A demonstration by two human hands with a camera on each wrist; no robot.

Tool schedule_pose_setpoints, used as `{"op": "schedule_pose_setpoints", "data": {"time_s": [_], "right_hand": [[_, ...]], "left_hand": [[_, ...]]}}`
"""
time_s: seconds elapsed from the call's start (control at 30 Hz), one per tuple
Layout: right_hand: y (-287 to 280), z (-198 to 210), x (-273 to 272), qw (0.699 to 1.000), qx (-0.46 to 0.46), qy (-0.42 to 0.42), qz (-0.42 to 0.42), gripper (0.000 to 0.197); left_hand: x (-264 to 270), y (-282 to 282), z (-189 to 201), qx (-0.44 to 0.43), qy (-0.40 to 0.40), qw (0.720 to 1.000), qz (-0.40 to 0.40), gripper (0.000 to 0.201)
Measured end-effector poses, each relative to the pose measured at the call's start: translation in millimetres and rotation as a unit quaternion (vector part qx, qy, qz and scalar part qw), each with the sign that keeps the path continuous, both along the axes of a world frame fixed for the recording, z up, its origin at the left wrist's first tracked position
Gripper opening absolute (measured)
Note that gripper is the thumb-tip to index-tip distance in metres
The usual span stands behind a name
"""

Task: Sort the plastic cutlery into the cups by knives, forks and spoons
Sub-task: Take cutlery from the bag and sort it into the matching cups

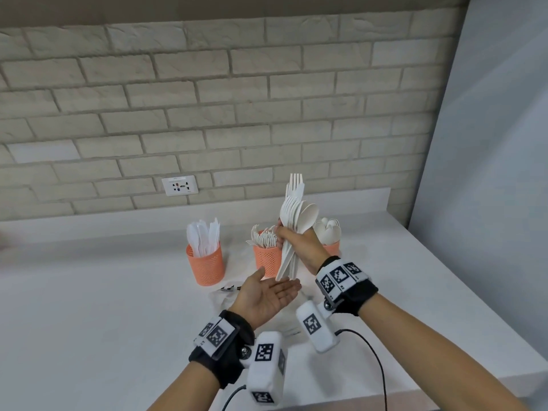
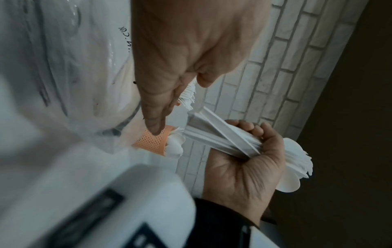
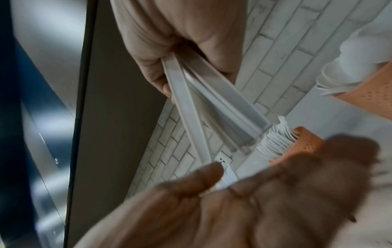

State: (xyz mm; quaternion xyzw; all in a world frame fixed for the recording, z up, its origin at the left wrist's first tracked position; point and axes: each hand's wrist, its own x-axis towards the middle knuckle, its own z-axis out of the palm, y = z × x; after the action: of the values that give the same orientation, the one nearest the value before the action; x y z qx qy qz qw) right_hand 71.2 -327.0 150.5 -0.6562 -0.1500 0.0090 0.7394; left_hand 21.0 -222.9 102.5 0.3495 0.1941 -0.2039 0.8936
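Note:
My right hand point(image 1: 299, 243) grips an upright bundle of white plastic cutlery point(image 1: 295, 221), spoons and forks together, heads up, handles fanning out below the fist point(image 3: 203, 107). My left hand point(image 1: 268, 293) lies palm up, fingers straight, just under the handle ends; in the right wrist view one handle touches its palm point(image 3: 228, 177). Three orange mesh cups stand behind: the left cup point(image 1: 206, 266) holds knives, the middle cup point(image 1: 267, 259) holds forks, the right cup point(image 1: 332, 247) holds spoons and is partly hidden by my right hand.
A clear plastic bag point(image 1: 225, 295) lies on the white counter point(image 1: 103, 307) below my left hand. A brick wall with a socket point(image 1: 180, 185) runs behind the cups. The counter edge falls away on the right. Cables trail from my wrist cameras.

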Motion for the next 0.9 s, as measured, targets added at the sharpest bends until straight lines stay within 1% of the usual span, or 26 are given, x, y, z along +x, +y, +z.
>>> {"op": "schedule_pose_setpoints", "data": {"time_s": [0.1,0.23,0.3,0.33,0.4,0.47,0.5,0.57,0.6,0.67,0.73,0.8,0.9], "right_hand": [[4.7,-15.9,-4.4,0.999,-0.02,0.008,-0.033,0.024],[11.1,-39.8,-7.0,0.994,0.016,0.058,-0.096,0.029],[11.7,-45.8,-5.6,0.99,0.029,0.079,-0.109,0.029],[10.8,-47.9,-4.0,0.99,0.019,0.083,-0.116,0.029],[6.7,-48.9,-1.7,0.988,-0.023,0.073,-0.131,0.028],[1.6,-48.9,0.1,0.986,-0.05,0.06,-0.146,0.027],[-0.5,-48.9,0.2,0.985,-0.059,0.054,-0.151,0.027],[-4.4,-49.1,-0.8,0.986,-0.078,0.037,-0.144,0.028],[-5.8,-50.1,-1.2,0.988,-0.083,0.029,-0.128,0.027],[-7.6,-52.1,-2.6,0.991,-0.102,0.022,-0.085,0.023],[-8.2,-54.3,-3.3,0.99,-0.121,0.035,-0.06,0.02],[-8.1,-55.5,-4.7,0.99,-0.123,0.053,-0.048,0.018],[-6.5,-56.0,-7.3,0.991,-0.101,0.074,-0.039,0.018]], "left_hand": [[7.4,-3.0,4.4,-0.021,-0.009,1.0,-0.014,0.063],[7.0,-11.8,12.5,-0.035,-0.025,0.999,-0.015,0.058],[4.5,-15.4,12.8,-0.027,-0.025,0.999,-0.017,0.061],[4.5,-16.0,10.6,-0.013,-0.031,0.999,-0.023,0.062],[6.0,-13.8,7.6,0.047,-0.039,0.997,-0.049,0.064],[9.8,-9.9,4.9,0.157,-0.058,0.983,-0.08,0.059],[11.5,-7.7,5.6,0.208,-0.075,0.972,-0.083,0.05],[15.2,-4.0,11.7,0.284,-0.126,0.949,-0.057,0.03],[17.0,-2.2,17.0,0.314,-0.15,0.937,-0.035,0.023],[23.7,2.1,27.3,0.356,-0.19,0.915,0.026,0.016],[31.8,5.9,37.2,0.381,-0.225,0.894,0.077,0.017],[40.5,8.4,45.3,0.395,-0.243,0.881,0.091,0.02],[49.0,9.5,53.0,0.404,-0.261,0.873,0.086,0.022]]}}
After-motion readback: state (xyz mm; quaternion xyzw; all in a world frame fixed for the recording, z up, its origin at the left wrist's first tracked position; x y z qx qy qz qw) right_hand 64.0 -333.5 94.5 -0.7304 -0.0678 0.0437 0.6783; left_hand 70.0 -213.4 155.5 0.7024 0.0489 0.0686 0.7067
